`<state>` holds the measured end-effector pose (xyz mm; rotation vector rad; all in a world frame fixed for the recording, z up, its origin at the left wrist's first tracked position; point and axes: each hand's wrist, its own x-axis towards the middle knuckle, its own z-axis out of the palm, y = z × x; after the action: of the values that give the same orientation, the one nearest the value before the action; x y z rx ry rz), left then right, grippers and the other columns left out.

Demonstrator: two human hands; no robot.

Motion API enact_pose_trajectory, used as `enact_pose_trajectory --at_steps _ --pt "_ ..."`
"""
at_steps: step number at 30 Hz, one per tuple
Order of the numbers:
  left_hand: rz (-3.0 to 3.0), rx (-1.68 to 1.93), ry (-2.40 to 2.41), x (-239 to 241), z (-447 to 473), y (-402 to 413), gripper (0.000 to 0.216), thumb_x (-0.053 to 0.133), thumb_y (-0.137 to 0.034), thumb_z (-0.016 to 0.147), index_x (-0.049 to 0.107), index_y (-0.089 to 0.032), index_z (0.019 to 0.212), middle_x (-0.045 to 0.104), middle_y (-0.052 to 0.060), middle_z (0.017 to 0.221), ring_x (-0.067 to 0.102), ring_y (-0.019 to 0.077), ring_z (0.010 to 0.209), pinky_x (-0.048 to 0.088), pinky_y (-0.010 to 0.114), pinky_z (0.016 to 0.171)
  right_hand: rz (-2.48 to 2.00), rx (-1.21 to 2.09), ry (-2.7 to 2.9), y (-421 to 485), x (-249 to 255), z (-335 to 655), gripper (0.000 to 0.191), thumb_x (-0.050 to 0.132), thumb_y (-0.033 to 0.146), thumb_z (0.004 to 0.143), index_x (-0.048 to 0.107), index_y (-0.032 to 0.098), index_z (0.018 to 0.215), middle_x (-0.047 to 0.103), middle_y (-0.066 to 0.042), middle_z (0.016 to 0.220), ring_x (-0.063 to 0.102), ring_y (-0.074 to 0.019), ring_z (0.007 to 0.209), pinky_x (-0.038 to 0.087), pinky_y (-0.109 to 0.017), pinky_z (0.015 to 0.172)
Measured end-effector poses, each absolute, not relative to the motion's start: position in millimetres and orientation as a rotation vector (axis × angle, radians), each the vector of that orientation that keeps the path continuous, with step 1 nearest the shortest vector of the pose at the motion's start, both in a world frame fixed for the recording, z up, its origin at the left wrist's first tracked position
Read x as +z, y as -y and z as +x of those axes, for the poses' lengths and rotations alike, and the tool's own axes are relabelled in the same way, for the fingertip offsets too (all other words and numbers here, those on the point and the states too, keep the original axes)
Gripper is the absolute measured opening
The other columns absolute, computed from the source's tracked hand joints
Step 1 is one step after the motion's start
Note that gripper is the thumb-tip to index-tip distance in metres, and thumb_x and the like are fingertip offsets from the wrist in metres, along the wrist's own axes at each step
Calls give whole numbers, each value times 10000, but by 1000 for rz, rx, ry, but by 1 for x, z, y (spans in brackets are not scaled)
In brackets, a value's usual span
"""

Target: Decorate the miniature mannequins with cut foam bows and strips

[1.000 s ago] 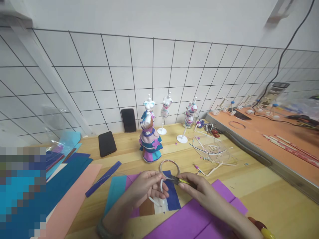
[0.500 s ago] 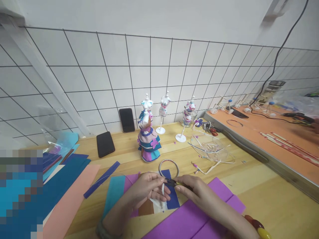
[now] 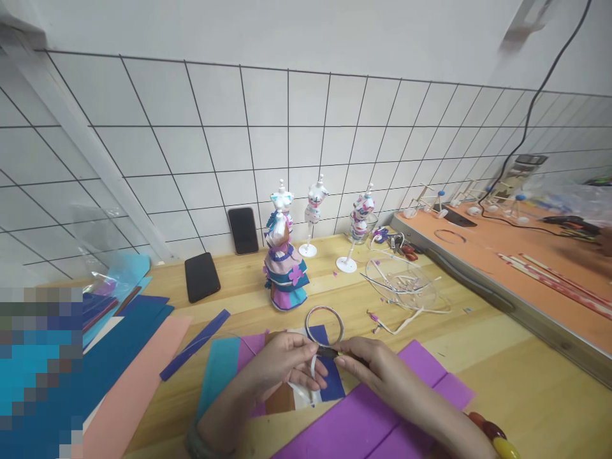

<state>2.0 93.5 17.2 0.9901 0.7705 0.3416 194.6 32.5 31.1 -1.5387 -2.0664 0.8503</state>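
Note:
Beneath the figures, my left hand [image 3: 291, 363] is closed in a pinch of thumb and forefinger, the other fingers curled loosely. From the pinch a narrow white strip [image 3: 313, 367] curves down past those fingers. My right hand [image 3: 366, 358] is wrapped round small dark-jawed pliers [image 3: 327, 351], whose head reaches the left fingertips; most of the handles is hidden in the palm. Just beyond the pliers is a thin metal ring [image 3: 343, 326]; whether it is held or only lies behind, I cannot tell. Under the hands is a striped fabric piece [image 3: 224, 363] in several colours.
Purple sheets [image 3: 335, 427] lie under my right forearm. Small dress-form figures [image 3: 287, 274] stand behind the hands. Two phones [image 3: 203, 278] are at the back left, coloured sheets [image 3: 138, 382] at the left. A clear dish [image 3: 401, 284] with strips sits right, beside an orange board [image 3: 497, 255].
The pliers have turned slightly in the right hand, with their head now close against the left fingertips. Both hands have otherwise stayed nearly in place.

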Motion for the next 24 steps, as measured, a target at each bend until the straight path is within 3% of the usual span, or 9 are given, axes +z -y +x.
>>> enact_pose_trajectory --at_steps 24 --pt "1020 308 -756 13 1 -93 305 594 -410 758 559 -111 803 664 81 745 655 157 620 486 296 632 -1482 858 2082 -32 35 193 291 404 351 911 640 184 872 654 -44 771 572 -156 684 420 -236 612"
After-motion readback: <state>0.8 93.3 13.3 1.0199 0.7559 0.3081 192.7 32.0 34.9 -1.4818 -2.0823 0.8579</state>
